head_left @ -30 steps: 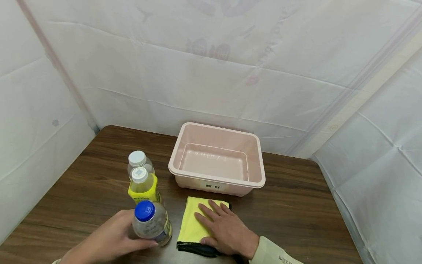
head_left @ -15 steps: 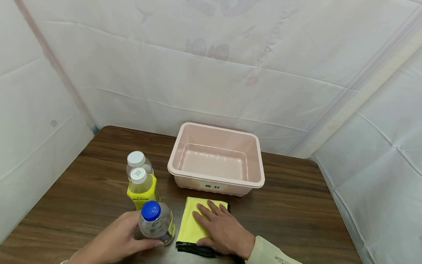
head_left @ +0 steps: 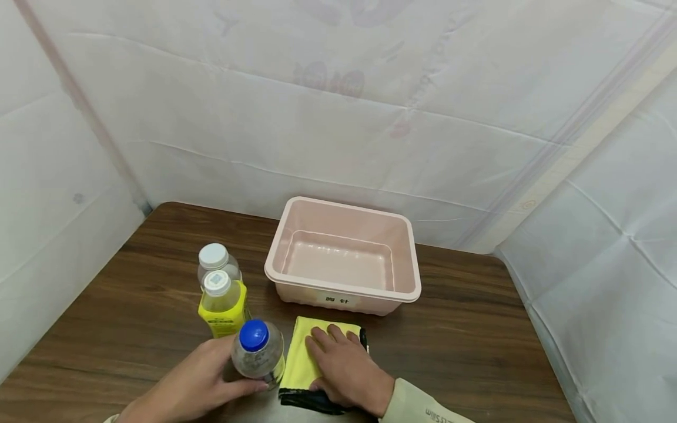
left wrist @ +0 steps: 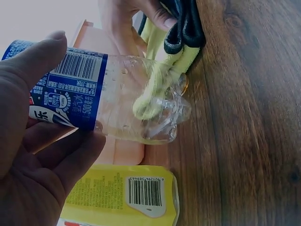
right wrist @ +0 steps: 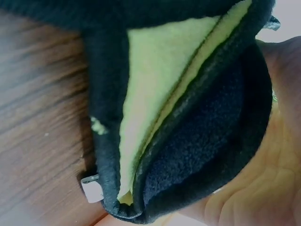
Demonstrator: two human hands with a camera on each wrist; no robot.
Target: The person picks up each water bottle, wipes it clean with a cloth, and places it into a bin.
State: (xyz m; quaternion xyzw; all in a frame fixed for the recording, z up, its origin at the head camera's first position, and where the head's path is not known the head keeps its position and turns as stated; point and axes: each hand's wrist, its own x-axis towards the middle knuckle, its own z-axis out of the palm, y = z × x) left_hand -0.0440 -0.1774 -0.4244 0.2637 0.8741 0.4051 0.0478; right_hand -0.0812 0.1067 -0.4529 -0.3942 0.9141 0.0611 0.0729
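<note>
My left hand [head_left: 203,376] grips a clear plastic soda bottle [head_left: 259,361] with a blue cap, thumb and fingers around its sides. In the left wrist view the soda bottle [left wrist: 136,94] shows a blue label and a bare clear lower part. Whether its base touches the table, I cannot tell. Just right of it lies a folded yellow cloth [head_left: 302,364] with black edging. My right hand [head_left: 346,364] rests on the cloth, fingers extended over it. In the right wrist view the layered folds of the cloth [right wrist: 160,84] gape beneath the palm.
Behind the left hand stand a bottle with a yellow label [head_left: 224,314] and a clear white-capped bottle [head_left: 214,258]. A pink bin [head_left: 344,291] sits beyond the cloth on the wooden table [head_left: 455,341]. White sheeting [head_left: 338,135] surrounds the table's back and sides.
My left hand has shifted the soda bottle to the right, away from the yellow-labelled bottle and nearer the cloth. The right hand stays on the cloth, its fingers now closer together.
</note>
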